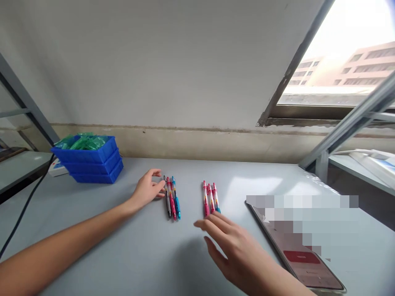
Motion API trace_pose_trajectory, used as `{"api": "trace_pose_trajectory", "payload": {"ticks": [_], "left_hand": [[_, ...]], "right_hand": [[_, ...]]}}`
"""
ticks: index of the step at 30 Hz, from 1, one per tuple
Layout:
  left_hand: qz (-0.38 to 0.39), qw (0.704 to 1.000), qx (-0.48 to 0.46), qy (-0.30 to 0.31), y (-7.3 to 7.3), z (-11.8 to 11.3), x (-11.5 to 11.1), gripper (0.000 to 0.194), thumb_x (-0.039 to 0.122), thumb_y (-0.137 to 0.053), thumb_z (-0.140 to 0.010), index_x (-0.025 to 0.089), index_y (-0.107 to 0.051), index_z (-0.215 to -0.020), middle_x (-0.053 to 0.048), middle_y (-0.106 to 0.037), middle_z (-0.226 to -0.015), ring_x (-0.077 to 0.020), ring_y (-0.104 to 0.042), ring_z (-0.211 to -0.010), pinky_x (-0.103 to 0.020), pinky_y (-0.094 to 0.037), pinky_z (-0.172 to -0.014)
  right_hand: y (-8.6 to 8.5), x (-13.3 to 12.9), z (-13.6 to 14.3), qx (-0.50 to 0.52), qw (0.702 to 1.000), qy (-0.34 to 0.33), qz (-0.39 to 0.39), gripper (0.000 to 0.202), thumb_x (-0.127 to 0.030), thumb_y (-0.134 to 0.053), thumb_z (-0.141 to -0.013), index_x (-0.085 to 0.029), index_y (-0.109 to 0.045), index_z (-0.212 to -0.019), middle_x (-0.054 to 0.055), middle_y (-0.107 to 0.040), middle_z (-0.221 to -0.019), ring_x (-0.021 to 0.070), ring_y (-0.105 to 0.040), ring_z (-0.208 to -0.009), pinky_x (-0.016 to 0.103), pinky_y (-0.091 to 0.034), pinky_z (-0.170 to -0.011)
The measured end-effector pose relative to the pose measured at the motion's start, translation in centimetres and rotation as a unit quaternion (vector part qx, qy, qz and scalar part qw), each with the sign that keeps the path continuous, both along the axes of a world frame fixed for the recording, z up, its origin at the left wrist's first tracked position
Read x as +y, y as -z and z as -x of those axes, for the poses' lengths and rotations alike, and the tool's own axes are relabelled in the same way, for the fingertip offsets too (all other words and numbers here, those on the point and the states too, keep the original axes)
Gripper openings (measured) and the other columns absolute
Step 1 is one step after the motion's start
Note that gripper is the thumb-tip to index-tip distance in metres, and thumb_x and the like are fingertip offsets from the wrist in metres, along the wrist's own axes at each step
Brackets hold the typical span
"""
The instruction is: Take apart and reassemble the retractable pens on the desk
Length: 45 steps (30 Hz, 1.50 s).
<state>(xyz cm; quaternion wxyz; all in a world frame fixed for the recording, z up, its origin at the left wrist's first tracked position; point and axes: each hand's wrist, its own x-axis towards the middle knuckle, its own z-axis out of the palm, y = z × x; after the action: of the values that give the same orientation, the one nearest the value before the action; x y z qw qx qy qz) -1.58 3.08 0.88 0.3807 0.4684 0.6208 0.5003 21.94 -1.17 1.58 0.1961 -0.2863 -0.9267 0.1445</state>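
Three pens lie side by side on the grey table: a black pen (168, 201), a red pen (171, 201) and a blue pen (176, 202). My left hand (148, 187) is at their left side with fingers apart and curved, the fingertips by the black pen; I cannot tell whether they touch it. Farther right is a second group of three pens (210, 196) with red tops, lying nearly parallel. My right hand (230, 240) is just in front of that group, fingers spread and holding nothing. It hides the lower ends of some of these pens.
Stacked blue trays (95, 160) with green plastic bags (89, 142) in the top one stand at the left rear. A tablet (304, 257), partly blurred out, lies at the right. A black cable (26, 207) runs along the left. Metal posts rise at both sides, before a wall.
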Motion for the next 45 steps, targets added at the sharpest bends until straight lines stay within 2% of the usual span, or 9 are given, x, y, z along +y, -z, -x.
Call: {"api": "trace_pose_trajectory", "payload": {"ticks": [3,7,11,16,20,23,29,37,45], "left_hand": [[0.028,1.0,0.001,0.012,-0.8,-0.6,-2.0,0.035,0.023,-0.062,-0.068,0.018,-0.05,-0.1,-0.011,-0.047,-0.115,-0.0132,-0.063,-0.067,-0.031,-0.057,-0.053],[0.04,0.999,0.012,0.03,-1.7,-1.2,-5.0,0.034,0.022,-0.061,-0.067,0.02,-0.051,-0.099,-0.011,-0.046,-0.121,-0.0182,-0.061,-0.082,-0.032,-0.056,-0.059],[0.037,0.996,0.017,0.08,-1.4,-1.9,-7.9,0.03,0.022,-0.056,-0.071,0.022,-0.053,-0.101,-0.011,-0.051,-0.117,-0.0215,-0.06,-0.086,-0.031,-0.053,-0.06],[0.01,0.99,0.043,0.133,-0.5,-2.9,-10.7,0.023,0.018,-0.049,-0.077,0.024,-0.057,-0.098,-0.007,-0.062,-0.091,-0.021,-0.06,-0.082,-0.03,-0.052,-0.064],[-0.048,0.981,0.103,0.154,-0.5,-2.7,-11.2,0.018,0.018,-0.048,-0.079,0.026,-0.058,-0.091,-0.004,-0.065,-0.084,-0.0198,-0.062,-0.076,-0.029,-0.052,-0.063],[-0.09,0.967,0.216,0.099,-0.4,-1.6,-9.9,0.016,0.019,-0.049,-0.08,0.026,-0.056,-0.093,-0.005,-0.065,-0.089,-0.022,-0.061,-0.081,-0.035,-0.05,-0.074],[-0.123,0.891,0.43,0.083,1.0,1.1,-6.3,0.026,0.013,-0.048,-0.073,0.021,-0.051,-0.097,-0.01,-0.06,-0.105,-0.0289,-0.054,-0.1,-0.047,-0.042,-0.089],[-0.138,0.9,0.396,0.12,1.3,0.6,-5.9,0.033,0.013,-0.047,-0.077,0.024,-0.052,-0.108,-0.008,-0.062,-0.11,-0.0272,-0.057,-0.104,-0.044,-0.043,-0.092],[-0.115,0.927,0.316,0.163,0.5,0.0,-5.8,0.03,0.015,-0.051,-0.08,0.025,-0.052,-0.108,-0.007,-0.061,-0.112,-0.0244,-0.055,-0.107,-0.042,-0.04,-0.095]], "right_hand": [[0.8,0.7,-0.2,-0.081,0.98,0.003,-0.182,0.046,0.003,-0.043,-0.068,-0.012,-0.056,-0.11,0.013,-0.062,-0.096,0.027,-0.054,-0.09,0.042,-0.045,-0.075],[1.6,0.8,0.0,-0.121,0.952,-0.013,-0.28,0.038,0.001,-0.049,-0.065,-0.011,-0.061,-0.099,0.013,-0.063,-0.095,0.0281,-0.054,-0.088,0.046,-0.043,-0.083],[2.1,0.8,0.4,-0.113,0.941,-0.027,-0.317,0.024,0.0,-0.051,-0.072,-0.012,-0.063,-0.088,0.011,-0.063,-0.084,0.0247,-0.054,-0.076,0.039,-0.047,-0.068],[1.9,1.2,0.6,-0.098,0.944,-0.054,-0.311,0.019,0.001,-0.049,-0.075,-0.013,-0.062,-0.074,0.008,-0.06,-0.073,0.0213,-0.053,-0.067,0.033,-0.046,-0.06],[0.8,1.2,0.3,-0.053,0.951,-0.068,-0.297,0.025,-0.001,-0.041,-0.084,-0.014,-0.062,-0.075,0.008,-0.061,-0.071,0.0206,-0.052,-0.069,0.035,-0.046,-0.064],[-0.1,1.0,-0.2,0.012,0.958,-0.077,-0.274,0.026,-0.002,-0.038,-0.087,-0.01,-0.061,-0.096,0.01,-0.063,-0.08,0.0204,-0.054,-0.073,0.036,-0.045,-0.064],[0.3,0.8,-1.2,0.145,0.96,-0.018,-0.24,0.042,0.001,-0.038,-0.086,-0.02,-0.05,-0.121,0.008,-0.059,-0.089,0.0179,-0.056,-0.077,0.034,-0.047,-0.065],[-0.2,0.5,-1.0,0.32,0.913,0.15,-0.205,0.037,0.002,-0.047,-0.082,-0.025,-0.059,-0.105,0.004,-0.052,-0.088,0.0155,-0.055,-0.072,0.031,-0.047,-0.06],[-0.9,0.4,-0.6,0.491,0.847,0.181,0.092,0.01,-0.017,-0.05,-0.088,-0.023,-0.057,-0.091,-0.001,-0.049,-0.081,0.0115,-0.054,-0.059,0.028,-0.046,-0.051]]}}
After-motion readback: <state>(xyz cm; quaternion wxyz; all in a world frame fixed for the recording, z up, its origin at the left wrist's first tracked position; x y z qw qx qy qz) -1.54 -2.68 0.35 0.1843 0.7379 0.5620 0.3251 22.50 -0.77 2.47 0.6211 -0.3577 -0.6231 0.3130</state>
